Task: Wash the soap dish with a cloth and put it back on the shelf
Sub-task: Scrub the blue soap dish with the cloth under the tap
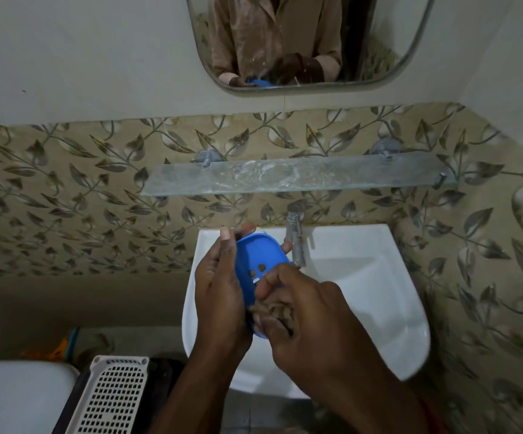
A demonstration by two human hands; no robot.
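A blue oval soap dish (261, 256) with drain holes is held tilted over the white sink (363, 277). My left hand (219, 296) grips the dish from its left side, fingertips showing past its far rim. My right hand (304, 314) clutches a small brown cloth (274, 311) and presses it against the near end of the dish. The glass shelf (297, 177) runs along the wall above the sink and carries wet soap smears.
A chrome tap (296, 238) stands just right of the dish. A mirror (304, 42) hangs above the shelf. A white perforated basket (113, 399) and a toilet lid (19, 399) sit at the lower left. Leaf-patterned tiles cover the walls.
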